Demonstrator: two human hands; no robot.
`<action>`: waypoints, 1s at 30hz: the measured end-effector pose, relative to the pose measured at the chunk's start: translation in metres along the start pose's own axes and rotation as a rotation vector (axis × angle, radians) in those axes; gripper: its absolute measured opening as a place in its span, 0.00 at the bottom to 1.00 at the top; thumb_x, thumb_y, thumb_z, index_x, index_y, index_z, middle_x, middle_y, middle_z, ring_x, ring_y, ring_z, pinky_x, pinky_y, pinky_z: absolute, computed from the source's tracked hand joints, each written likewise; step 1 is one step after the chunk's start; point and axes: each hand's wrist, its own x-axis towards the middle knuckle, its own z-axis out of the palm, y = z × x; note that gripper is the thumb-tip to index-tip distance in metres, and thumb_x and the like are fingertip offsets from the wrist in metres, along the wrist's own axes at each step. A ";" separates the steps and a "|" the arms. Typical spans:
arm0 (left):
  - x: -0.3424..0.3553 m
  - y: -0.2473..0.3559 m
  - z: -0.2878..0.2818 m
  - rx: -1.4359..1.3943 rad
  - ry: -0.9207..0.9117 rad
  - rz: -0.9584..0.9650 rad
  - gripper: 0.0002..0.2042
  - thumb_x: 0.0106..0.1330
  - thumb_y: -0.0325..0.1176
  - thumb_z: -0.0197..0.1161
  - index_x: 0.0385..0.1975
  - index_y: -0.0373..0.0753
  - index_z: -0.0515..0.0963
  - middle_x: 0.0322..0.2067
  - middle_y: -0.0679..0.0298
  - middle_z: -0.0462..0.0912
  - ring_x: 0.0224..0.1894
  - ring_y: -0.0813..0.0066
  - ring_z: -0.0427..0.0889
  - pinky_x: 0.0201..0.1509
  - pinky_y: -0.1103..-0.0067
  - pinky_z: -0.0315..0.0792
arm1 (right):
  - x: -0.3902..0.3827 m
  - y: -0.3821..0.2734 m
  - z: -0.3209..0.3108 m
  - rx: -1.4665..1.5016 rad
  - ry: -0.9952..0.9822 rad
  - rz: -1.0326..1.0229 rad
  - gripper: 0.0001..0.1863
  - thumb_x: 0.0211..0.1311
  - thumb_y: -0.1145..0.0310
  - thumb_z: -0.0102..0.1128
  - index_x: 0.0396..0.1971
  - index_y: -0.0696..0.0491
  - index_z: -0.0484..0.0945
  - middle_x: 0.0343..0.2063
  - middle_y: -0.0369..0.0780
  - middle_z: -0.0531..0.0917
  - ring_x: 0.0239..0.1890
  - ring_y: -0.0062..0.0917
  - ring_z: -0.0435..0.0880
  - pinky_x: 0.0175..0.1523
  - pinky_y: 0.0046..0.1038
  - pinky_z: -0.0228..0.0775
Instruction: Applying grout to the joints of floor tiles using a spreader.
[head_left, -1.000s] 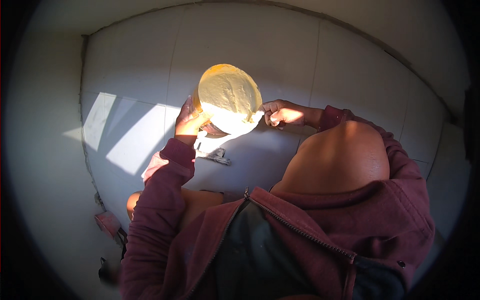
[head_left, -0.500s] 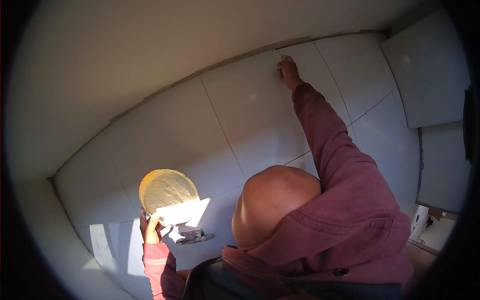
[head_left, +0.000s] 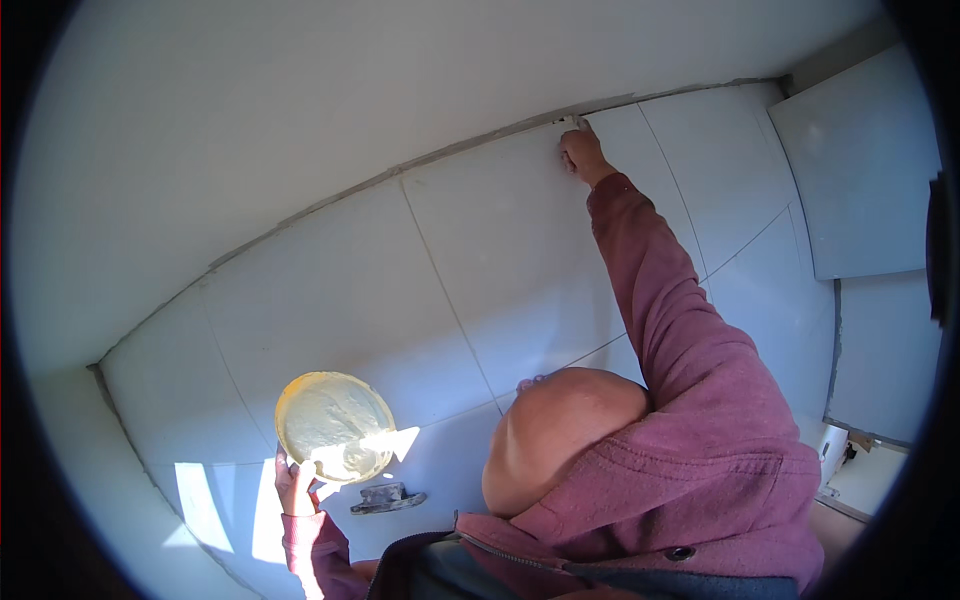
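My left hand [head_left: 297, 488] grips a round yellowish tub [head_left: 332, 418] of pale, creamy paste, with sunlight across its lower part. My right hand [head_left: 582, 148] is reaching far forward, fingers curled round a small pale tool [head_left: 566, 122] held at the grey joint where the tiles meet the wall; the tool is mostly hidden by the fingers and too small to make out. A trowel-like tool [head_left: 385, 500], caked with grey residue, lies on the white tiled floor [head_left: 500, 230] just right of and below the tub.
A plain wall [head_left: 330, 90] runs along the far edge, another [head_left: 70, 450] along the left. At the right stand pale panels [head_left: 850, 160], with a white cylindrical object [head_left: 832, 450] low beside them. My bare knee [head_left: 560, 430] is bent at the lower middle.
My right hand has left the tub's rim and stretched forward to the far joint. The view has swung toward that wall, and the tub in my left hand now sits lower left in it.
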 end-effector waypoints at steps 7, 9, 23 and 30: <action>0.004 0.004 0.001 -0.007 0.011 -0.020 0.33 0.51 0.24 0.53 0.60 0.37 0.50 0.42 0.56 0.72 0.41 0.66 0.77 0.36 0.76 0.78 | -0.008 -0.002 0.035 -0.005 -0.260 -0.045 0.23 0.44 0.77 0.49 0.46 0.54 0.64 0.10 0.36 0.67 0.09 0.20 0.63 0.12 0.25 0.55; 0.001 0.005 0.002 -0.015 0.032 -0.020 0.33 0.51 0.24 0.53 0.60 0.37 0.50 0.43 0.56 0.72 0.41 0.67 0.77 0.36 0.76 0.78 | -0.010 0.002 0.045 -0.373 -0.318 -0.205 0.24 0.44 0.76 0.50 0.47 0.55 0.66 0.10 0.35 0.68 0.09 0.20 0.64 0.12 0.25 0.56; -0.005 0.012 0.013 0.077 0.127 -0.067 0.38 0.49 0.23 0.57 0.61 0.37 0.46 0.41 0.56 0.74 0.35 0.70 0.79 0.26 0.82 0.78 | -0.015 0.003 0.012 0.194 -0.140 -0.167 0.18 0.43 0.77 0.44 0.40 0.57 0.69 0.09 0.36 0.66 0.06 0.21 0.62 0.10 0.26 0.52; -0.002 0.009 0.008 0.041 0.050 -0.045 0.37 0.49 0.23 0.56 0.61 0.36 0.48 0.42 0.56 0.74 0.37 0.69 0.78 0.29 0.80 0.77 | -0.005 0.005 0.029 -0.259 0.069 -0.346 0.26 0.43 0.72 0.46 0.47 0.63 0.64 0.26 0.55 0.77 0.31 0.49 0.75 0.37 0.39 0.67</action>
